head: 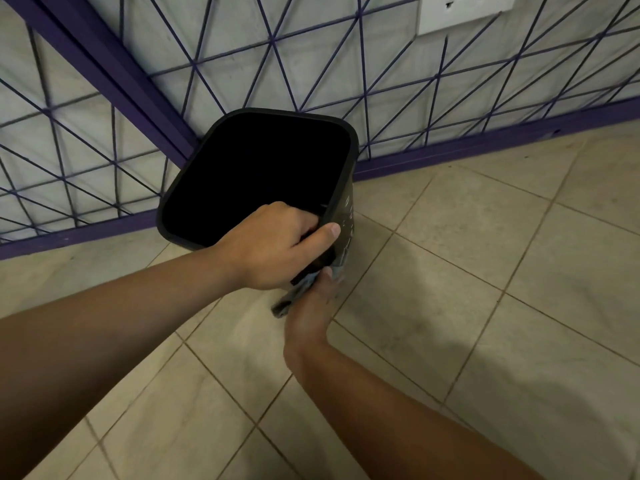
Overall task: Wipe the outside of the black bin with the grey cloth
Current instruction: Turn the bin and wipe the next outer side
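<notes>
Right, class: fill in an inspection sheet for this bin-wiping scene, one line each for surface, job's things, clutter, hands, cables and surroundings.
Surface: beige tiled floor, dark grout lines.
Job's things: black bin, open top toward the camera; grey cloth against its outer side.
Clutter: nothing seen.
Hands: left hand grips the bin's rim, fingers inside, thumb outside; right hand holds the cloth against the bin.
Cables: nothing seen.
Surroundings: purple lattice frame before a pale wall; white socket plate at top.
</notes>
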